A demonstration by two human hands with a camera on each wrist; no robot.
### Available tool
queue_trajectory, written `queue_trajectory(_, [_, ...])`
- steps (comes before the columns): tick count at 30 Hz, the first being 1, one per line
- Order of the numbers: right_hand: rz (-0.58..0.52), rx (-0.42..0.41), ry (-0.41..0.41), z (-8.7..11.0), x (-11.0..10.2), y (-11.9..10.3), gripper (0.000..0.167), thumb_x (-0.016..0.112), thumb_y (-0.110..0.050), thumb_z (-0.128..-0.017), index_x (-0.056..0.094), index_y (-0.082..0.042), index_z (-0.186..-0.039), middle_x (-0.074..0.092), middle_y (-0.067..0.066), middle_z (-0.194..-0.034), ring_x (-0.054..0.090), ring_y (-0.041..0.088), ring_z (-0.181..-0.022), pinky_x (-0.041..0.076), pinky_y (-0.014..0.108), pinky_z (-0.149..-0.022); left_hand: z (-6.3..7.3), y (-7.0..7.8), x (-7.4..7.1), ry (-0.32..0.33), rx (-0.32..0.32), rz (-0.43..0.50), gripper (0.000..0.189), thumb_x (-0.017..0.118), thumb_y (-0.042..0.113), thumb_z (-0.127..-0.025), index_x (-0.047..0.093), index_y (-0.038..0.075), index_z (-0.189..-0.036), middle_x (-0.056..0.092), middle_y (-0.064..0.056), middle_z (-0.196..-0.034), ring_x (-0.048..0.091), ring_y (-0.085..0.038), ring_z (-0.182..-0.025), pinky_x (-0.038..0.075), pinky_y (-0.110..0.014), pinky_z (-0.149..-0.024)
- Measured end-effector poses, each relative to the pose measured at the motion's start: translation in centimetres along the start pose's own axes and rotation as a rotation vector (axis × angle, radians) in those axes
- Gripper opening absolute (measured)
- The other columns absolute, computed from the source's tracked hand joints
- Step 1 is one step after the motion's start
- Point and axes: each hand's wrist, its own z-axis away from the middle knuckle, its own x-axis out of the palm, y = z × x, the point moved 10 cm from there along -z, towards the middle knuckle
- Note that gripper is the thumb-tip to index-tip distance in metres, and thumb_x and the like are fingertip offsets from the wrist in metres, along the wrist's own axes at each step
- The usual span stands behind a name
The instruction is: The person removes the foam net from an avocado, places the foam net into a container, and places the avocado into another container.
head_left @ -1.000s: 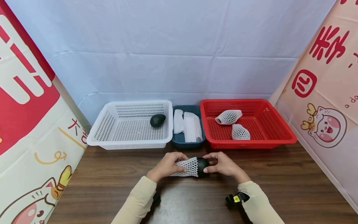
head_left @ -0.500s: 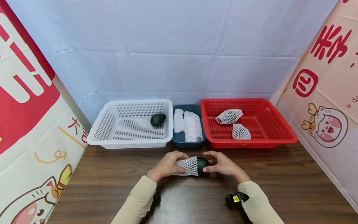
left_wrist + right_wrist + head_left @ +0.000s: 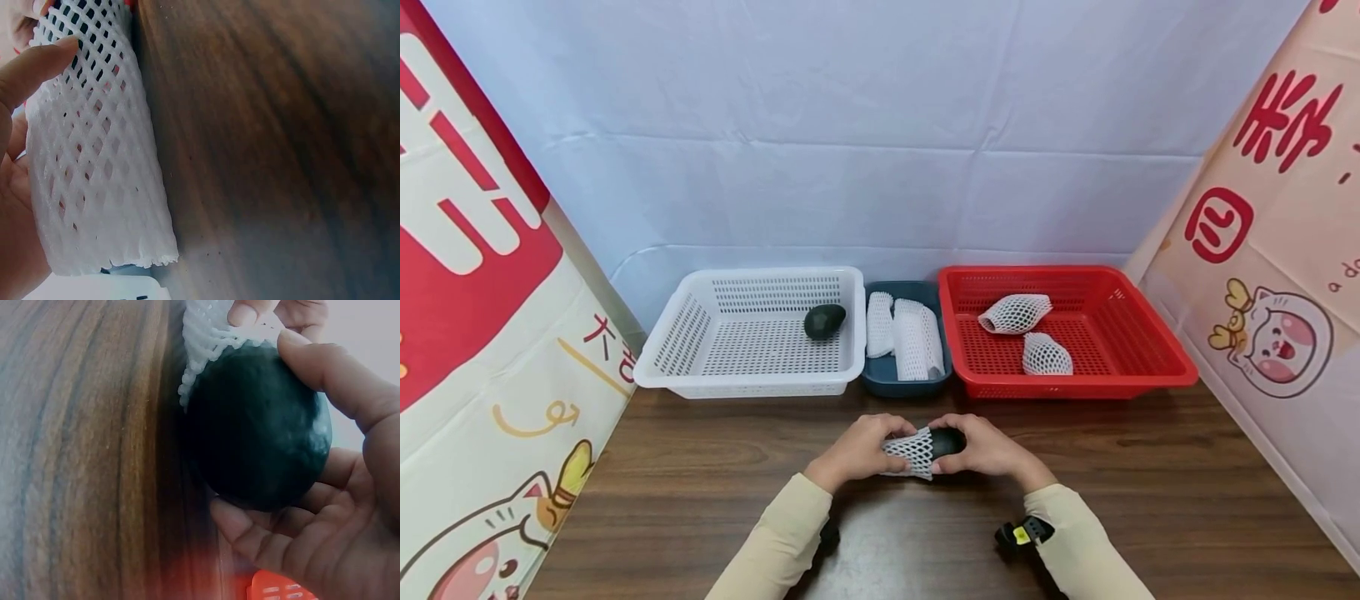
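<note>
A dark green avocado (image 3: 948, 442) lies between my hands just in front of the baskets, partly inside a white foam net sleeve (image 3: 912, 455). My left hand (image 3: 856, 450) grips the sleeve around the covered end, thumb on the near side; in the left wrist view the sleeve's loose tail (image 3: 106, 225) hangs out beyond the fingers. My right hand (image 3: 991, 450) holds the bare end of the avocado (image 3: 259, 431), fingers curled beneath it. Its thumb (image 3: 312, 356) rests at the sleeve's edge. Net covers the rest of the fruit.
Behind stands a white basket (image 3: 745, 389) with one bare avocado (image 3: 824, 322). A blue tray (image 3: 901, 388) beside it bears several foam net sleeves (image 3: 912, 342). In the red basket (image 3: 1120, 381) lie two netted fruits (image 3: 1015, 314). Cloth walls enclose the wooden table (image 3: 700, 500).
Both hands have come closer together and slightly nearer to me. My right hand has moved left over the avocado, its thumb now at the net's edge. The baskets' contents look the same.
</note>
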Motion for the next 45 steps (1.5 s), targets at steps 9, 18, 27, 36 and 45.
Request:
queue_trajectory(9, [0.011, 0.021, -0.010, 0.3, 0.1, 0.3, 0.061, 0.078, -0.031, -0.074, 0.055, -0.002, -0.122, 0.058, 0.004, -0.106, 0.051, 0.021, -0.094, 0.044, 0.039, -0.080, -0.1, 0.0, 0.3, 0.007, 0.006, 0.019, 0.039, 0.080, 0.014, -0.068, 0.066, 0.013, -0.105, 0.062, 0.010, -0.090, 0.054, -0.002, -0.080, 0.043, -0.019, -0.074])
queue_trajectory(18, [0.021, -0.004, -0.029, 0.6, -0.1, -0.1, 0.062, 0.078, -0.027, -0.074, 0.054, 0.000, -0.125, 0.058, 0.004, -0.108, 0.051, 0.022, -0.095, 0.043, 0.040, -0.081, -0.1, 0.1, 0.2, 0.009, 0.000, 0.022, 0.040, 0.080, 0.014, -0.069, 0.066, 0.012, -0.106, 0.062, 0.008, -0.090, 0.054, -0.003, -0.081, 0.044, -0.020, -0.075])
queue_trajectory(27, [0.046, -0.011, -0.003, 0.6, -0.4, -0.1, 0.064, 0.079, -0.030, -0.073, 0.055, -0.001, -0.124, 0.058, 0.004, -0.108, 0.051, 0.020, -0.093, 0.044, 0.038, -0.079, -0.2, 0.2, 0.1, 0.027, 0.015, 0.000, 0.040, 0.081, 0.016, -0.068, 0.066, 0.012, -0.105, 0.063, 0.007, -0.093, 0.055, -0.003, -0.081, 0.044, -0.019, -0.074])
queue_trajectory(36, [0.030, -0.013, 0.020, 0.8, -0.6, 0.1, 0.063, 0.078, -0.031, -0.073, 0.054, -0.003, -0.125, 0.058, 0.004, -0.110, 0.051, 0.021, -0.095, 0.044, 0.039, -0.080, -0.3, 0.2, -0.2, 0.035, 0.010, 0.030, 0.038, 0.082, 0.017, -0.069, 0.067, 0.013, -0.104, 0.064, 0.007, -0.093, 0.056, -0.003, -0.080, 0.045, -0.020, -0.073])
queue_trajectory(45, [0.025, -0.032, 0.029, 1.2, -1.1, -0.3, 0.065, 0.078, -0.031, -0.074, 0.053, -0.002, -0.126, 0.057, 0.006, -0.113, 0.051, 0.022, -0.097, 0.045, 0.039, -0.079, 0.2, 0.0, -0.9, 0.052, 0.008, 0.052, 0.033, 0.080, 0.015, -0.072, 0.067, 0.013, -0.102, 0.064, 0.007, -0.090, 0.056, -0.003, -0.079, 0.046, -0.022, -0.072])
